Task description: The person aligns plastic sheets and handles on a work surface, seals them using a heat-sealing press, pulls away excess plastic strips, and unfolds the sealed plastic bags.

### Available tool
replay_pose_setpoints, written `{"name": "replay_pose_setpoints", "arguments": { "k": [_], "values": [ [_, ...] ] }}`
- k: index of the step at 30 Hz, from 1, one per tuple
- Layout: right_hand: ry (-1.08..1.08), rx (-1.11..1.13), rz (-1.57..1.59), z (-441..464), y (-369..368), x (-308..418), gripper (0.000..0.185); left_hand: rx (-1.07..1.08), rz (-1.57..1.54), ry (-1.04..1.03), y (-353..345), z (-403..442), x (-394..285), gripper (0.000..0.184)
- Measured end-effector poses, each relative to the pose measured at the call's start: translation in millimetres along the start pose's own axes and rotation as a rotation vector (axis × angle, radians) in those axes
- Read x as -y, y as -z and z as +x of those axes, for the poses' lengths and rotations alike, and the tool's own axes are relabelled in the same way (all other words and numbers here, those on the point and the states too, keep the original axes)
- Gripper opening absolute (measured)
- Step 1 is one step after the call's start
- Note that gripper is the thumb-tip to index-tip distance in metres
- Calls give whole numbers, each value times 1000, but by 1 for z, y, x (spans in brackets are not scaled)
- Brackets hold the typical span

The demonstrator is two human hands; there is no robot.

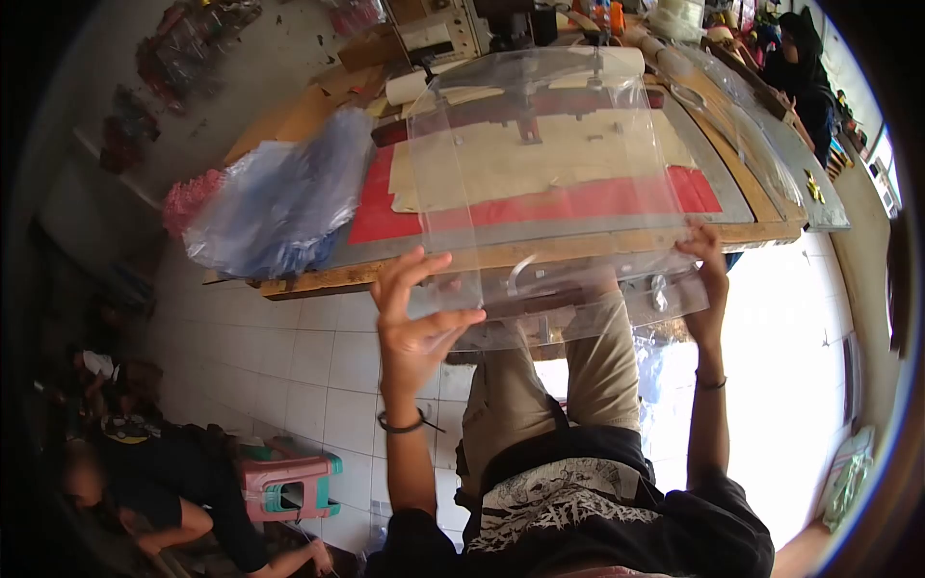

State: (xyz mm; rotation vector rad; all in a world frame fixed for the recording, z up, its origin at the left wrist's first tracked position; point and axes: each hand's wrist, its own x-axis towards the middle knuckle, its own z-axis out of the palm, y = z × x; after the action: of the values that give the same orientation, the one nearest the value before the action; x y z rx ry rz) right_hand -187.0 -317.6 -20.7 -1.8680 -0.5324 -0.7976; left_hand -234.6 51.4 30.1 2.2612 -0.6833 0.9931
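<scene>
A clear, transparent rectangular plastic sheet hung in front of the person, at 12 o'clock, above the near edge of a wood-edged grey workbench. The right hand, at the sheet's 4 o'clock, pinched its side edge between thumb and curled fingers. The left hand, at its 8 o'clock, had fingers spread and thumb against the edge; whether it pinched the plastic I couldn't tell. Beyond lay a flat red sheet under cream sheets, with a blurred, bluish-clear plastic bundle at 10 o'clock.
</scene>
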Motion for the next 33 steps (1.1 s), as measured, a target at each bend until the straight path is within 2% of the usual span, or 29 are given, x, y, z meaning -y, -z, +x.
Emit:
{"name": "replay_pose_setpoints", "arguments": {
  "k": [1, 3, 4, 7, 8, 9, 11, 12, 13, 15, 16, 18, 19, 20, 23, 24, 27, 28, 31, 33],
  "values": [
    [-196, 0, 74, -30, -8, -11, 42, -18, -28, 80, -20, -23, 2, 28],
    [-389, -116, 291, -67, -25, -13, 56, -46, -89, 250, -52, -62, 3, 29],
    [-554, -125, 293, -68, -28, 3, 70, -51, -93, 310, -61, -74, -1, 28],
    [-679, -188, 500, -84, -36, 8, 69, -232, -186, 502, -91, -99, -18, 32],
    [-718, -111, 532, -84, -33, 4, 67, -206, -180, 497, -96, -106, -17, 51],
    [-757, -32, 560, -83, -31, 0, 67, -208, -390, 607, -98, -108, -18, 55],
    [-967, -59, 1098, -79, -20, -6, 67, -217, -803, 830, -99, -114, -22, 65],
    [-1048, -76, 1023, -68, -21, 6, 82, -143, -871, 807, -98, -118, -15, 68],
    [-1021, 19, 1011, -64, -14, 11, 91, -151, -972, 835, -95, -122, -14, 66],
    [-998, 73, 981, -64, -3, 11, 86, -170, -1172, 890, -88, -125, -14, 61],
    [-960, 105, 843, -65, -2, 14, 82, -175, -1353, 812, -88, -138, -4, 49],
    [-879, 161, 575, -68, -2, 22, 79, -178, -1667, 754, -87, -146, 9, 41],
    [-876, 152, 560, -70, -2, 23, 78, -175, -1825, 714, -87, -145, 12, 37],
    [-871, 141, 543, -69, -2, 22, 78, -235, -1935, 834, -85, -144, 10, 37],
    [-857, 138, 507, -69, 2, 24, 72, -220, -1873, 965, -80, -123, 5, 47],
    [-867, 136, 518, -67, 2, 26, 71, -151, -1723, 994, -80, -118, 3, 49],
    [-869, 140, 559, -65, 2, 27, 69, 275, -1379, 1099, -74, -101, -1, 46],
    [-868, 140, 572, -65, 2, 28, 69, 291, -1431, 1146, -73, -96, -4, 49],
    [-877, 168, 546, -60, 2, 32, 67, 260, -1329, 1159, -77, -97, -4, 52],
    [-908, 85, 600, -61, -1, 31, 65, 220, -1306, 1141, -78, -93, -7, 50]
  ]
}}
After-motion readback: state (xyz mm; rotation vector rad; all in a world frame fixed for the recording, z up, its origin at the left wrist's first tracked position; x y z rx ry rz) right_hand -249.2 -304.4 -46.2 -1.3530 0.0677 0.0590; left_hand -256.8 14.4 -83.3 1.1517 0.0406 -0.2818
